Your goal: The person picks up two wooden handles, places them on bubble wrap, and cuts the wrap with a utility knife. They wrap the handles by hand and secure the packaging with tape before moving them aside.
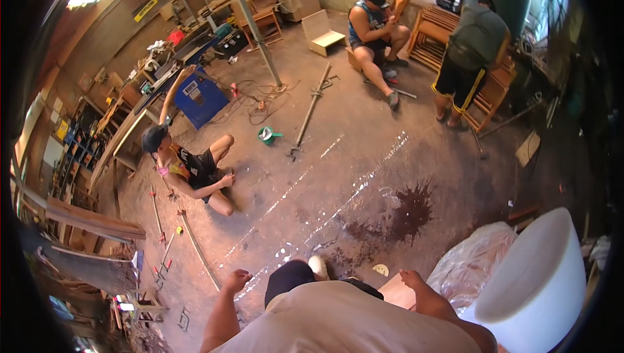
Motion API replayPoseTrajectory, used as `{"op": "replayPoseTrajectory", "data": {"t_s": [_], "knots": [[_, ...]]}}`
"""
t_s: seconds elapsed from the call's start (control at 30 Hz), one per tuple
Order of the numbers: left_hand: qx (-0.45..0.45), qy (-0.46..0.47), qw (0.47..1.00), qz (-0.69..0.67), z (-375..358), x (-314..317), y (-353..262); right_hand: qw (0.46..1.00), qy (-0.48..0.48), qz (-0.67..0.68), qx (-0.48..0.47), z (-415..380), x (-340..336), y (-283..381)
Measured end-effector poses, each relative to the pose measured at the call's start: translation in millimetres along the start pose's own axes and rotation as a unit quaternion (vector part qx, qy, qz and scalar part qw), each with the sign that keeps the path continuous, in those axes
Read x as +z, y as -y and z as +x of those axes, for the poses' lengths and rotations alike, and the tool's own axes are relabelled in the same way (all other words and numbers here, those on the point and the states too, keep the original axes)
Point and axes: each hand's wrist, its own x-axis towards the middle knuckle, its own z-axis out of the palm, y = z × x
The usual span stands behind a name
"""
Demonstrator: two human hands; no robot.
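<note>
While left hand (236, 280) hangs free, right hand (411, 279) touches board (398, 291).

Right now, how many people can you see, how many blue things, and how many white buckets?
Other people: 3, one sitting on the floor, one sitting with a board, one standing
Blue cabinets: 1
White buckets: 1
Camera wearer's bare hands: 2, left hand and right hand, both empty
Total: 7

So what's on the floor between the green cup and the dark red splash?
In the head view, only bare concrete floor with thin white streaks lies between the green cup and the dark red splash.
</note>
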Motion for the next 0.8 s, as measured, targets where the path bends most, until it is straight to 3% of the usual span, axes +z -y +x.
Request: {"op": "replayPoseTrajectory", "data": {"t_s": [0.07, 0.3, 0.33, 0.4, 0.5, 0.57, 0.63, 0.7, 0.73, 0.8], "knots": [[-0.008, 0.017, 1.0, 0.023, 20.4, 3.3, -1.9, 0.998, -0.016, 0.018, 0.064, 9.5, -6.4, 1.4], [-0.031, 0.125, 0.987, 0.101, 133.6, 19.8, -25.2, 0.996, -0.071, -0.033, 0.037, 59.9, -55.9, 38.4], [-0.027, 0.121, 0.988, 0.096, 164.9, 21.4, -34.1, 0.993, -0.091, -0.069, 0.021, 69.4, -65.0, 47.2], [0.022, 0.171, 0.981, 0.093, 235.1, 25.8, -49.4, 0.992, -0.067, -0.053, 0.098, 94.9, -72.1, 40.1], [0.064, 0.156, 0.985, 0.047, 347.5, 15.4, -99.5, 0.99, -0.066, -0.068, 0.107, 102.4, -105.8, 111.9], [0.103, 0.133, 0.985, 0.036, 412.3, -8.5, -156.7, 0.975, -0.027, -0.173, 0.136, 122.8, -130.9, 161.3], [0.125, 0.111, 0.986, 0.007, 476.0, -37.9, -216.5, 0.944, -0.056, -0.313, -0.089, 199.2, -141.0, 138.5], [0.161, 0.093, 0.982, -0.035, 511.6, -80.7, -284.7, 0.992, -0.092, -0.007, 0.086, 216.2, -179.7, 253.0], [0.164, 0.093, 0.982, -0.029, 532.7, -94.3, -308.4, 0.992, -0.094, 0.0, 0.087, 236.9, -187.1, 284.5], [0.179, 0.05, 0.981, -0.051, 569.6, -113.7, -344.2, 0.976, -0.156, 0.142, 0.059, 274.4, -197.7, 322.2]]}}
